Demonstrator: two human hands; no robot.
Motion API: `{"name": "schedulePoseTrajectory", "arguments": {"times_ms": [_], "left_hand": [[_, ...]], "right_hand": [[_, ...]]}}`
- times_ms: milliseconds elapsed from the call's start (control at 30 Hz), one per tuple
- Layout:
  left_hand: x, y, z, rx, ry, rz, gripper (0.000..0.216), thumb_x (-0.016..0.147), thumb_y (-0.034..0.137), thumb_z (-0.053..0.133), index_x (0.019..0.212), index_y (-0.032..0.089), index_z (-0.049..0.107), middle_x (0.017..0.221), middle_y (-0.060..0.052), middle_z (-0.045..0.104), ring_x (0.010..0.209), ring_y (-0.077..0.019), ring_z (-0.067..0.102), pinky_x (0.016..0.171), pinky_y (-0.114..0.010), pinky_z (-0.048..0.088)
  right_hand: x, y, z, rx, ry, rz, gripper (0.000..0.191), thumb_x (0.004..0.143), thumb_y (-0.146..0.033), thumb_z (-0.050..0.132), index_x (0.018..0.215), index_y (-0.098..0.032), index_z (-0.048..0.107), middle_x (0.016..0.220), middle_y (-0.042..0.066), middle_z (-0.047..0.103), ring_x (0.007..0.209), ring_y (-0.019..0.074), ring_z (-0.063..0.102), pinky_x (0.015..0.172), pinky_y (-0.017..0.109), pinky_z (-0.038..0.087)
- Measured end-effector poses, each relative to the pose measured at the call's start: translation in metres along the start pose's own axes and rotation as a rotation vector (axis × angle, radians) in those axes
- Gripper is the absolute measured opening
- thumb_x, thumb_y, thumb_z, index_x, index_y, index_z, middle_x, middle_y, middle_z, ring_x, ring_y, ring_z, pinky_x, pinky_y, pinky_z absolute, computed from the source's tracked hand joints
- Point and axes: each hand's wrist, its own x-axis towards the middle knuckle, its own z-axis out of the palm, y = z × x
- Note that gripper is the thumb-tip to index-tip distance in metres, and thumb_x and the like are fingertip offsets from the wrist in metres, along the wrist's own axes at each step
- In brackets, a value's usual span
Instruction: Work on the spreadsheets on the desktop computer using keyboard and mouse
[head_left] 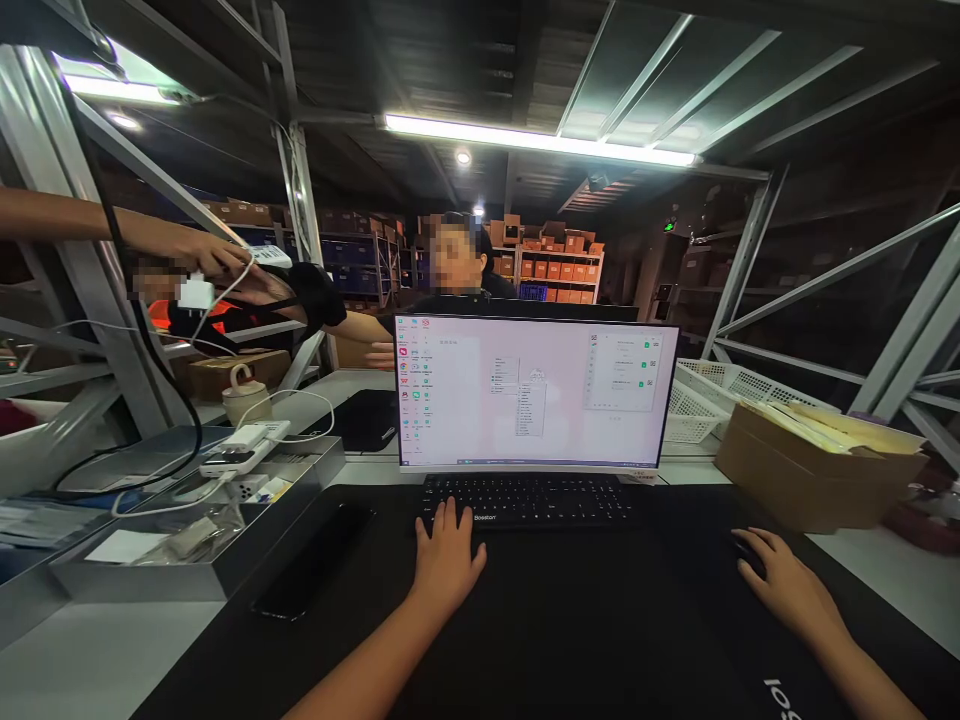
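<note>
My left hand (446, 560) lies palm down at the left end of a black keyboard (525, 500), its fingers spread and the fingertips on the lower keys. Over on the right, my right hand (787, 590) is curled over a dark computer mouse (748, 556), which its fingers mostly cover. Both the keyboard and the mouse rest on a large black desk mat (585, 620). Behind the keyboard a lit monitor (517, 390) shows desktop icons, an opened menu with a submenu, and a chat-like window at its right.
A black phone (315, 565) lies left of my left hand. Beyond it, a grey tray (225, 575) holds a power strip (244, 448) and cables. A cardboard box (817, 470) of envelopes stands at right. One person sits behind the monitor; another person's hand (217, 262) holds a white device at left.
</note>
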Motion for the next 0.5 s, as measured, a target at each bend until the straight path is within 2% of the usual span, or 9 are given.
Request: {"name": "schedulePoseTrajectory", "arguments": {"times_ms": [500], "left_hand": [[0.0018,-0.0002,0.0026,0.021,0.01,0.004,0.059,0.092,0.038,0.043,0.145,0.014,0.045,0.158,-0.021,0.034,0.147,-0.0355,0.03,0.116,-0.065,0.022]], "right_hand": [[0.0001,-0.0104,-0.0082,-0.011,0.011,0.017,0.05,0.082,-0.05,0.042,0.118,-0.026,0.066,0.127,0.011,0.059,0.117,0.0285,0.061,0.099,0.045,0.051]]}}
